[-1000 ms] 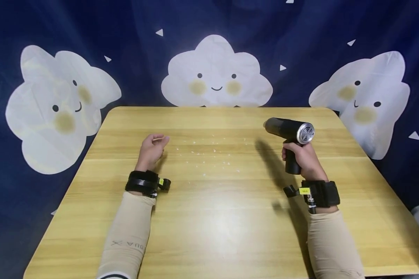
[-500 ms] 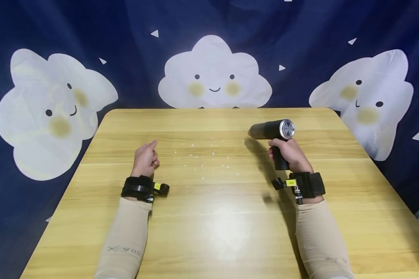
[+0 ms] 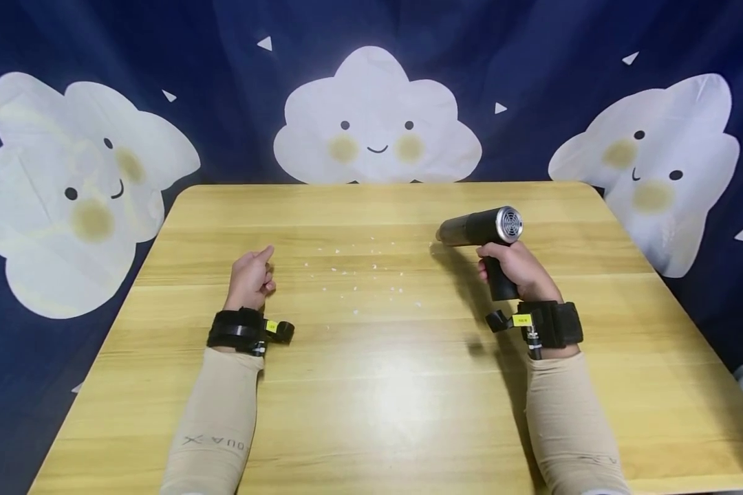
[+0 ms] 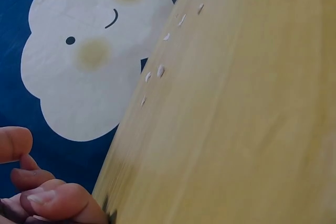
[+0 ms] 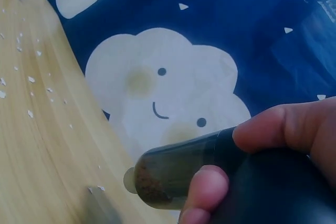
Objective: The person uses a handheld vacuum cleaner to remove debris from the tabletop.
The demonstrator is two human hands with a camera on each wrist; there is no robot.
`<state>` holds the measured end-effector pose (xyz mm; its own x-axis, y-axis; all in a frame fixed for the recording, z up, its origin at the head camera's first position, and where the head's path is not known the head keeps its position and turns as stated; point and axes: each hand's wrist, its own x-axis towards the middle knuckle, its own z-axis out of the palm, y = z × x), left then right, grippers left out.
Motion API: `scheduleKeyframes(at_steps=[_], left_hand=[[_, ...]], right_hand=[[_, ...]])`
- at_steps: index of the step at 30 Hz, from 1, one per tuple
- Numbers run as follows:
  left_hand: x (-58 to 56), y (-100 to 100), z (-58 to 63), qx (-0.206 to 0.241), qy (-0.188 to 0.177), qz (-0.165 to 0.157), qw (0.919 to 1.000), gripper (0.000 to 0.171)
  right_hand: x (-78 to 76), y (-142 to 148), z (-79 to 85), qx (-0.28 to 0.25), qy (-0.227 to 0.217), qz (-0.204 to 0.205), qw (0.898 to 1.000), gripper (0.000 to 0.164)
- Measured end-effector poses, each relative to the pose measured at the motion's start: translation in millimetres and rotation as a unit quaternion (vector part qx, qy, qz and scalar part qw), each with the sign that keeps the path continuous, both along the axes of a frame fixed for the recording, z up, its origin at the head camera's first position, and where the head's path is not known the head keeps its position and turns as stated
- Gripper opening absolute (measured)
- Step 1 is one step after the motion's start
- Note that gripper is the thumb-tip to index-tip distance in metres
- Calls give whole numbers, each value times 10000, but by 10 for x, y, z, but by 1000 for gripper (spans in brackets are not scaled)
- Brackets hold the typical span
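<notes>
My right hand [image 3: 517,268] grips the handle of a black handheld vacuum cleaner [image 3: 483,227], held above the right part of the table with its nozzle pointing left. In the right wrist view, its clear dust cup [image 5: 173,174] shows brownish bits inside. Small white scraps [image 3: 374,267] lie scattered across the middle of the table, left of the nozzle. My left hand [image 3: 250,278] is to the left of the scraps, fingers loosely curled and holding nothing. In the left wrist view, the left fingers [image 4: 65,200] show at the lower left, apart from the scraps [image 4: 160,71].
The wooden table [image 3: 347,412] has rounded far corners. Behind it hangs a dark blue curtain [image 3: 235,82] with white smiling clouds. Each wrist wears a black strap with a small camera.
My right hand has brought the vacuum cleaner left, toward the scraps, then held it nearly still. The left hand's fingers have curled in more. The head view has shifted slightly.
</notes>
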<state>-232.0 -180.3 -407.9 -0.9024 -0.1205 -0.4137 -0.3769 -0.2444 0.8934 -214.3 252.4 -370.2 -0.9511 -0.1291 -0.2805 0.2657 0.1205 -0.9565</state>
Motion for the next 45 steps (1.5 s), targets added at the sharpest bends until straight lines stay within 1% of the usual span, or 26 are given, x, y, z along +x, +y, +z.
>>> scheduleKeyframes(at_steps=[3,7,13,18,24,30,32,36,39,45], left_hand=[[25,33,69,-43,-17,4,10000,28],[45,54,112,-143,-68,-19,9999,26],[24,42,100,-100,-77,-115,9999,25],[33,53,99,-183,-28,-58,9998,25],[12,43,43,-212,-4,2,9998,26],[-60,-7,-115,-208,26,29,9998,26],[-76,-12,-149,-237,32,54,9997,26],[-80,-11,-162,-252,40,71,9996,27],[-73,-11,-156,-229,67,45,9997,27],[-73,-10,-149,-205,124,16,9997,27]], right_hand=[[-1,16,11,58,-52,39,10000,12],[0,21,-4,15,-131,12,9999,13],[8,33,-23,-216,-79,-87,9997,8],[12,31,-6,-238,-172,-157,9994,9],[11,7,10,-221,-237,-69,9994,14],[2,-12,-1,-180,-259,18,9995,13],[-4,-16,-15,-159,-263,23,9995,14],[-21,-19,-49,-188,-283,3,9994,14],[-36,-13,-75,-228,-314,-16,9992,11],[-43,4,-104,-317,-222,8,9993,10]])
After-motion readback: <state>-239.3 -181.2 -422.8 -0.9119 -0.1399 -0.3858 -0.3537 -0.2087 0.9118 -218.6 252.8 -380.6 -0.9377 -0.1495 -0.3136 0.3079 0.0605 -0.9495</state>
